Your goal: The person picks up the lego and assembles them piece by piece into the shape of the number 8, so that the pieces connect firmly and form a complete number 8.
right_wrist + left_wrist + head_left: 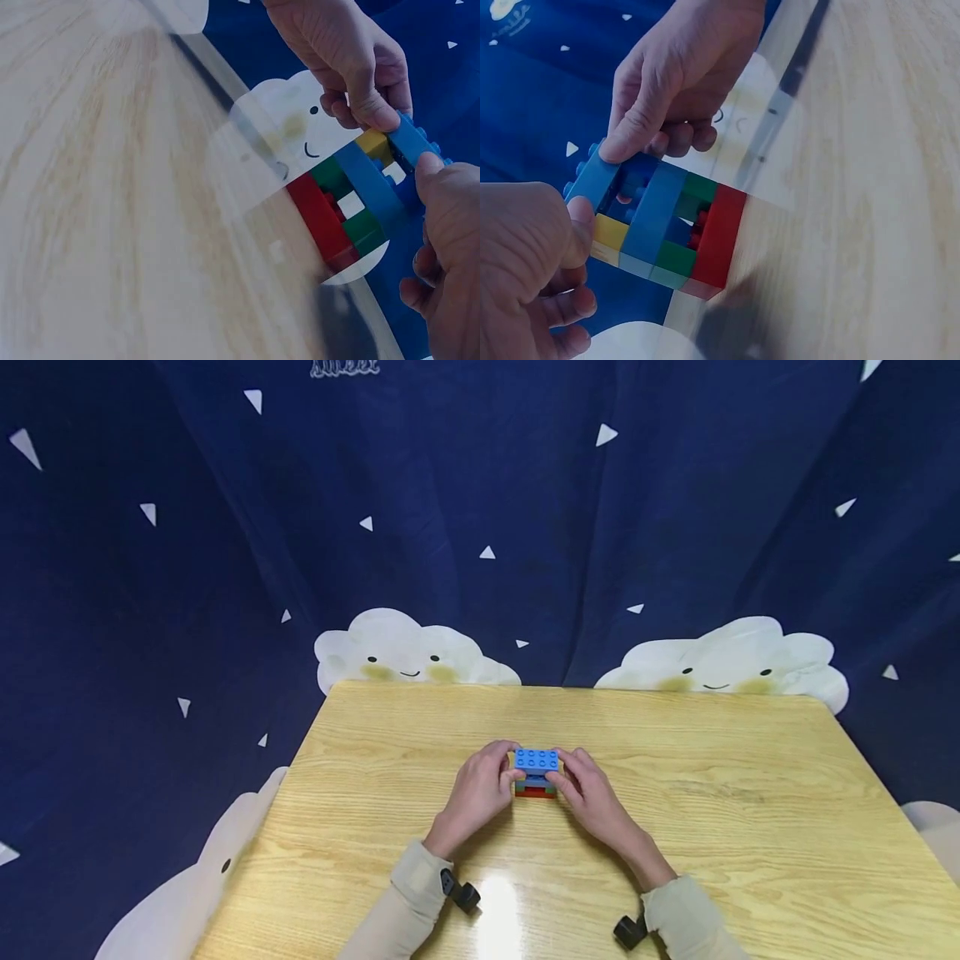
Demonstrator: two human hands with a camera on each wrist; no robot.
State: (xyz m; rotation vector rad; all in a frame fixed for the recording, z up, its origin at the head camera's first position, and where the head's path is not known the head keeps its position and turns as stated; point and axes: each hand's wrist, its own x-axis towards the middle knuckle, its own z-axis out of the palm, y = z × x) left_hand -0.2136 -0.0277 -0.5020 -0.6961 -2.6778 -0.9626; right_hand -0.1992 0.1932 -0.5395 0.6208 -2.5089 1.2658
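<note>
A stack of toy building bricks stands at the middle of the table. A red brick (pixel 721 236) forms its base, carrying two green bricks (pixel 676 257) with a gap between them. Over these lies a long blue brick (pixel 655 214), then a small yellow brick (pixel 609 232) and a dark blue one (pixel 406 193) at opposite ends. The top blue brick (pixel 536 761) has its studs up; whether it is pressed fully down, I cannot tell. My left hand (pixel 480 782) pinches its left end, and my right hand (pixel 597 792) pinches its right end.
The wooden table (pixel 360 752) reaches back to a dark blue curtain (pixel 450 485) printed with white clouds and triangles. A small black device sits on each wrist, by the cuffs of the light sleeves (pixel 405 902).
</note>
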